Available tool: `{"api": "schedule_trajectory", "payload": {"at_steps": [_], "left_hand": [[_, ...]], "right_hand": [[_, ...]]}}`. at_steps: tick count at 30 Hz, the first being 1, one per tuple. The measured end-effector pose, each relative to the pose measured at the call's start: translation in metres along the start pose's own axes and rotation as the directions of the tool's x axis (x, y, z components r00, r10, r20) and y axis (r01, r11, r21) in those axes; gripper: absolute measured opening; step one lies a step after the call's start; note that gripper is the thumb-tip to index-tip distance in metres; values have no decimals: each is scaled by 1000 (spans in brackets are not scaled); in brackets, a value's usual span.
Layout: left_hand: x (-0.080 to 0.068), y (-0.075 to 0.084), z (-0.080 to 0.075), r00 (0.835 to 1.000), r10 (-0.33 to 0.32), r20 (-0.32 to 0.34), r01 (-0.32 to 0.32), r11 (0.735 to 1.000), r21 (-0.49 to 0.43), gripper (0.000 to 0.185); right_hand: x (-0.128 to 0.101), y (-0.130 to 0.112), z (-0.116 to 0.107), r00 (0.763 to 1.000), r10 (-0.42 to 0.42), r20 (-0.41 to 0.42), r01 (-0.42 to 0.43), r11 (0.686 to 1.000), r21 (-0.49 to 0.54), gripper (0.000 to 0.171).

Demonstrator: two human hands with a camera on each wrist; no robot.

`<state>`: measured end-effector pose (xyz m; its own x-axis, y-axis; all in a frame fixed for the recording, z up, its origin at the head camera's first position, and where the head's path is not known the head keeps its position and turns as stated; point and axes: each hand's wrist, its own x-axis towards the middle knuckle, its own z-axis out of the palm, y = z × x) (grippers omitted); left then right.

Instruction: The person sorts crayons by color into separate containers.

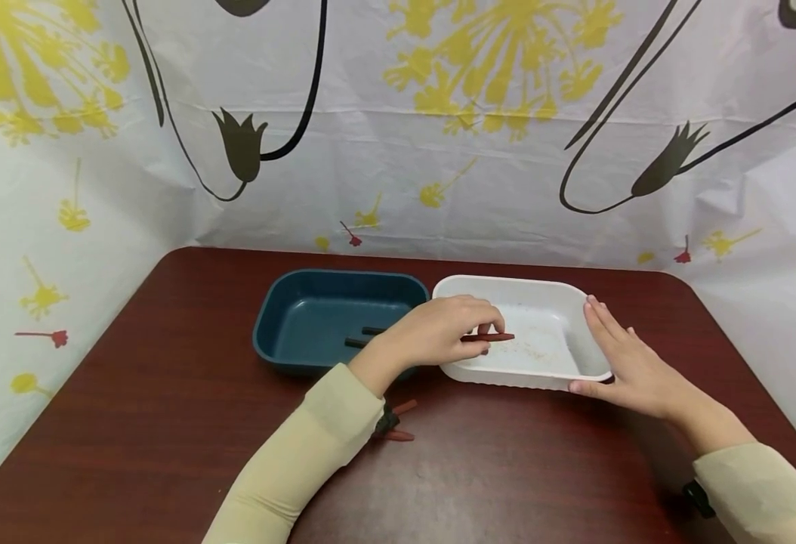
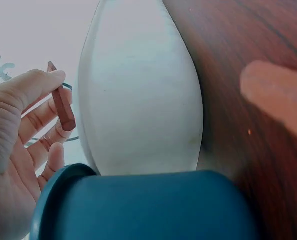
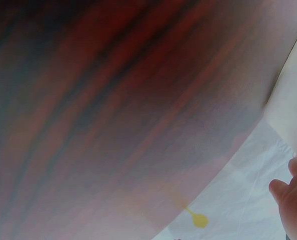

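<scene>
My left hand pinches a reddish-brown crayon-like stick between thumb and fingers, above the white tray. The left wrist view shows this faceted stick tilted in the fingertips of the left hand. At the tray's right end, my right hand rests against the rim, fingers extended toward the far corner and thumb at the near corner. Part of that hand shows at the edge of the right wrist view, beside the tray's pale wall.
Left of the white tray stands a dark blue tray, with black sticks partly hidden by the left wrist. Reddish sticks lie on the brown table beside the left sleeve. A patterned white sheet hangs behind the table.
</scene>
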<state>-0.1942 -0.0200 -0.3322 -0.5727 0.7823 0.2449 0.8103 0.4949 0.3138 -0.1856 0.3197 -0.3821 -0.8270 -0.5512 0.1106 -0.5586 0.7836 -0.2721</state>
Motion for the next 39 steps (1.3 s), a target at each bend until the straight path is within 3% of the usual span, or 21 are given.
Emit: {"api": "schedule_trajectory", "payload": {"at_steps": [15,39], "left_hand": [[-4,-6,2,997,-65,38,66,998,-24,21],[-21,-8,-3,995,-63,74,70,993,-91,20]], "right_hand": [[1,0,2,1000,-3,2,3,1000,-5,118],[-2,1,1,1000,-4,-7,4,1000,4,118]]}}
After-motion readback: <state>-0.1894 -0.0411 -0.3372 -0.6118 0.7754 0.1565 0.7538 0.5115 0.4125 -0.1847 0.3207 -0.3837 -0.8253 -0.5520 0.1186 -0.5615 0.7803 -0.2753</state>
